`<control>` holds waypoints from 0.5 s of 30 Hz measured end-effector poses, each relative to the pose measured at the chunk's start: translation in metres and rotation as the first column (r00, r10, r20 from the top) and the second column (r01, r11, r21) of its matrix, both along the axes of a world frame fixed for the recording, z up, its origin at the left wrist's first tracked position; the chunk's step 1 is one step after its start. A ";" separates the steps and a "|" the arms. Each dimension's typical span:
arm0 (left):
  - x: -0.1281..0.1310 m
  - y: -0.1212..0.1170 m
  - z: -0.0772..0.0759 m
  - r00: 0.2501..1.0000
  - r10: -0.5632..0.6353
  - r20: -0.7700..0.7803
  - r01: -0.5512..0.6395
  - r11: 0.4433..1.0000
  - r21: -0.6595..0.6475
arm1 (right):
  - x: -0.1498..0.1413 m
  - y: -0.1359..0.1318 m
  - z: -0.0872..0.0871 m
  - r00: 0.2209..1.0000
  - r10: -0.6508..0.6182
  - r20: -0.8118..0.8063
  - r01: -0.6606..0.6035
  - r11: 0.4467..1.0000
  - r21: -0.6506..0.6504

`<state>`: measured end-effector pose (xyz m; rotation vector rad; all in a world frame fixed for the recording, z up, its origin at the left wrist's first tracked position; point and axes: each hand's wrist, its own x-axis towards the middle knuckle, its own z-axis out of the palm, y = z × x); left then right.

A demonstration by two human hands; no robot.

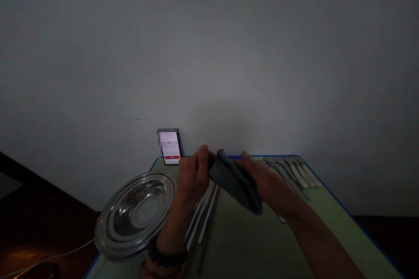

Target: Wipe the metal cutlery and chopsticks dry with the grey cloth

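Note:
A folded dark grey cloth (236, 186) with a checked edge is held up over the table between both hands. My left hand (195, 173) is closed at the cloth's left end, thumb up. On the other side, my right hand (257, 175) grips the cloth with its thumb raised and its fingers mostly behind the fabric. Whether anything lies inside the cloth is hidden. Under my left forearm, several chopsticks (205, 218), white and brown, lie lengthwise on the table. A row of forks and spoons (296, 172) lies beyond my right hand.
Stacked shiny metal bowls or plates (108, 231) stand at the left of the green table (248, 248), which has a blue edge. A lit phone (170, 148) leans against the grey wall (229, 52) at the back. A thin white cable (73, 250) runs off to the left.

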<state>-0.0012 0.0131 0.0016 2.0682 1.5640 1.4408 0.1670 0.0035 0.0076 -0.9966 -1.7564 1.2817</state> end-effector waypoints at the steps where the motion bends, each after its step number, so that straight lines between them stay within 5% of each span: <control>1: 0.002 0.000 -0.001 1.000 0.010 0.010 -0.011 1.000 0.022 | 0.000 0.001 0.000 1.000 -0.027 0.006 0.027 0.999 0.026; 4: 0.008 -0.002 -0.005 1.000 0.018 0.020 -0.019 0.997 0.071 | 0.002 0.010 -0.004 0.998 -0.033 0.057 0.030 0.998 0.046; 11: 0.018 -0.007 -0.005 1.000 -0.004 -0.009 0.005 0.997 0.076 | 0.004 0.014 -0.012 0.952 0.144 0.271 -0.172 0.981 0.083; 15: 0.022 -0.013 -0.002 0.992 -0.063 -0.107 0.072 0.994 0.081 | 0.004 0.013 -0.013 0.956 0.192 0.223 -0.210 0.976 0.060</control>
